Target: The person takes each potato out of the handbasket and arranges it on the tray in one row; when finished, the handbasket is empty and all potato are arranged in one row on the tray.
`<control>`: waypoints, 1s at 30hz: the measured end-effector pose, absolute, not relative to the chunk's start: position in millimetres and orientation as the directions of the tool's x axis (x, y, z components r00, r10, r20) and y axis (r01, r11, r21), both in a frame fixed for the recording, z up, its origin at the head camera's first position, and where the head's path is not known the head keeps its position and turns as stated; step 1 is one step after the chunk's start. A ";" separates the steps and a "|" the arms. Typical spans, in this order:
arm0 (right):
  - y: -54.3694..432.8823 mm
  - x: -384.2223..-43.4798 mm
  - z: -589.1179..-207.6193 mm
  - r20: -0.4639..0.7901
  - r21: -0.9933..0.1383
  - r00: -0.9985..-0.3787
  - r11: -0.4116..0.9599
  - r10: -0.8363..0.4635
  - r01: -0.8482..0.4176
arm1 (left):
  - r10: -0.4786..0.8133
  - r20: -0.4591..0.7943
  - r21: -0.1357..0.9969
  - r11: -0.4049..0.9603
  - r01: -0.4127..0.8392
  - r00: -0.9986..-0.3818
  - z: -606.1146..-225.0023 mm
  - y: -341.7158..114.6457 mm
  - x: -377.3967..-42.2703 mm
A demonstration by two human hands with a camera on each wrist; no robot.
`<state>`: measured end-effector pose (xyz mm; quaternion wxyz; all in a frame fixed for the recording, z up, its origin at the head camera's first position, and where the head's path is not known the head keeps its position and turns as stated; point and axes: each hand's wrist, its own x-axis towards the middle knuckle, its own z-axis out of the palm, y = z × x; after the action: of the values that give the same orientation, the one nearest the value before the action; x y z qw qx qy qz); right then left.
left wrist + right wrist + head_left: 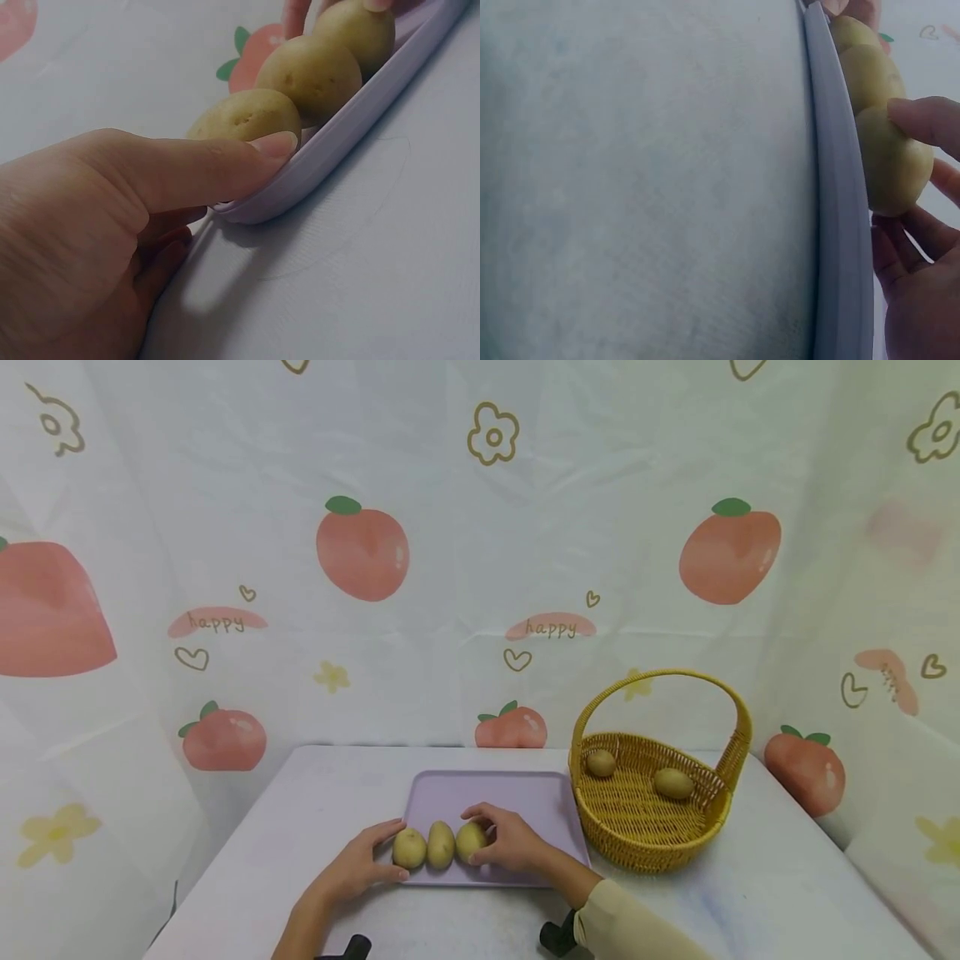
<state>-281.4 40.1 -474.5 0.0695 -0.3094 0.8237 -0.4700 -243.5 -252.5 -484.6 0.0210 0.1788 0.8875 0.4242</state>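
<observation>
Three potatoes lie in a row along the near edge of a pale purple tray (495,793). My left hand (358,865) holds the left potato (408,850) at the tray's left corner, thumb on its near side and index finger toward its far side. In the left wrist view, the thumb (217,169) lies across that potato (247,112), with other fingers curled outside the tray rim. The middle potato (440,845) stands lengthwise between its neighbours. My right hand (517,843) grips the right potato (470,842) between thumb and fingers; the right wrist view shows the thumb on its side.
A yellow woven basket (651,855) with a tall arched handle stands right of the tray, close to its edge. Two potatoes, one small (601,763) and one larger (673,783), lie inside it. A white table (292,802) carries everything, with a fruit-printed curtain (450,677) behind.
</observation>
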 end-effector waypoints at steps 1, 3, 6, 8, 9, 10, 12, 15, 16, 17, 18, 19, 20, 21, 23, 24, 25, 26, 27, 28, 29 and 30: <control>40.3 -281.5 -474.4 0.173 -0.818 -0.797 0.367 -0.579 -0.444 | 0.337 0.109 0.761 0.577 0.297 -0.935 -483.9 -252.5 -243.1; 40.6 -281.5 -474.5 0.166 -0.816 -0.789 0.366 -0.591 -0.446 | 0.342 0.097 0.765 0.576 0.290 -0.935 -482.5 -252.4 -242.4; 41.2 -281.3 -474.9 0.155 -0.811 -0.779 0.373 -0.607 -0.452 | 0.344 0.079 0.768 0.577 0.277 -0.936 -481.8 -252.1 -242.6; 41.2 -280.7 -475.2 0.151 -0.799 -0.773 0.384 -0.616 -0.462 | 0.341 0.072 0.774 0.574 0.268 -0.937 -481.8 -251.6 -243.2; 41.1 -280.3 -475.6 0.149 -0.787 -0.771 0.397 -0.620 -0.472 | 0.340 0.069 0.775 0.574 0.265 -0.938 -481.9 -251.5 -243.6; 41.0 -279.8 -475.7 0.150 -0.773 -0.768 0.410 -0.623 -0.484 | 0.340 0.067 0.774 0.575 0.264 -0.938 -482.2 -251.5 -244.2; 40.2 -279.0 -475.8 0.152 -0.739 -0.761 0.438 -0.631 -0.511 | 0.341 0.068 0.771 0.579 0.267 -0.937 -482.9 -251.6 -245.0; 38.2 -278.2 -476.0 0.152 -0.698 -0.758 0.474 -0.635 -0.537 | 0.347 0.073 0.766 0.581 0.275 -0.935 -483.3 -251.9 -245.8; 37.4 -277.9 -476.0 0.153 -0.690 -0.760 0.482 -0.632 -0.540 | 0.348 0.074 0.765 0.582 0.277 -0.935 -483.4 -252.1 -245.9; 36.6 -277.4 -475.9 0.153 -0.684 -0.762 0.489 -0.629 -0.541 | 0.350 0.078 0.764 0.581 0.281 -0.934 -483.5 -252.3 -246.0; 35.9 -276.9 -475.8 0.155 -0.680 -0.764 0.494 -0.626 -0.542 | 0.350 0.079 0.764 0.580 0.283 -0.933 -483.4 -252.4 -245.8; 35.1 -276.4 -475.7 0.157 -0.677 -0.768 0.498 -0.621 -0.542 | 0.350 0.080 0.764 0.580 0.283 -0.933 -483.2 -252.5 -245.6; 34.6 -276.0 -476.1 0.162 -0.674 -0.770 0.501 -0.617 -0.543 | 0.351 0.082 0.764 0.579 0.285 -0.933 -483.1 -252.5 -245.5; 34.1 -275.8 -476.6 0.167 -0.673 -0.772 0.502 -0.613 -0.544 | 0.351 0.082 0.764 0.579 0.285 -0.933 -483.1 -252.6 -245.4; 33.3 -275.3 -477.3 0.176 -0.674 -0.776 0.501 -0.605 -0.543 | 0.352 0.083 0.765 0.577 0.286 -0.932 -483.3 -252.7 -245.4; 32.9 -275.3 -477.8 0.179 -0.678 -0.779 0.498 -0.601 -0.540 | 0.351 0.083 0.766 0.576 0.285 -0.933 -483.4 -252.6 -245.3; 32.5 -275.3 -478.2 0.182 -0.682 -0.782 0.497 -0.596 -0.537 | 0.352 0.083 0.767 0.575 0.285 -0.932 -483.6 -252.7 -245.4; 32.1 -275.1 -478.4 0.186 -0.687 -0.784 0.492 -0.592 -0.535 | 0.353 0.083 0.769 0.572 0.285 -0.932 -483.8 -252.8 -245.5; 31.6 -274.7 -478.1 0.188 -0.691 -0.786 0.489 -0.589 -0.532 | 0.352 0.082 0.770 0.571 0.284 -0.932 -484.0 -252.9 -245.6; 31.2 -274.2 -477.6 0.191 -0.695 -0.787 0.486 -0.586 -0.530 | 0.352 0.082 0.770 0.571 0.283 -0.932 -484.4 -253.1 -245.8; 30.7 -273.7 -476.9 0.192 -0.698 -0.788 0.483 -0.584 -0.528 | 0.352 0.082 0.772 0.570 0.283 -0.932 -484.6 -253.3 -245.9; 30.4 -273.2 -476.4 0.192 -0.701 -0.789 0.481 -0.584 -0.527 | 0.352 0.081 0.773 0.569 0.282 -0.932 -484.7 -253.4 -245.9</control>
<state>-273.2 30.4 -476.4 0.0362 -0.3229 0.8597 -0.3941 -245.9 -253.4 -484.7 0.0412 0.1791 0.8847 0.4285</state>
